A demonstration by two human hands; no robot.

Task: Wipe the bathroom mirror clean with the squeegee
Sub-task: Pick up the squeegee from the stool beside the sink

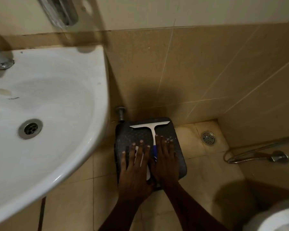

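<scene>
Head view, looking down past 2 outstretched arms into a dim, beige-tiled corner. Low dark stool (178, 157) on the floor, tucked into the wall corner just right of the white sink (83, 104). On its top: the squeegee (153, 129), white, blade along the far edge, handle running back toward the near edge.

Left hand (137, 165): flat, fingers straight and spread, lying over the near-left part of the stool top, covering a white object (148, 174) that cannot be identified. Gripping nothing, as far as can be seen. Right hand (165, 157): likewise flat, fingers straight, lying over the lower end of the squeegee handle, fingertips beside the shaft; no curl around it visible. A blue patch (154, 150) between the 2 hands, possibly part of the handle or of another item; impossible to tell which.

Elsewhere: tap (0, 60) at the sink's far-left rim, floor drain (208, 138) right of the stool, spray hose (257, 155) on the wall beyond, white rim of a toilet (274, 219) at the lower right. Mirror not in view.

Judged step: the very start, reaching for the tool, no wiping begun. Next move likely calls for curling the right fingers round the handle, lifting clear of the stool, then rising toward the wall above the sink, blade held flat to the glass.
</scene>
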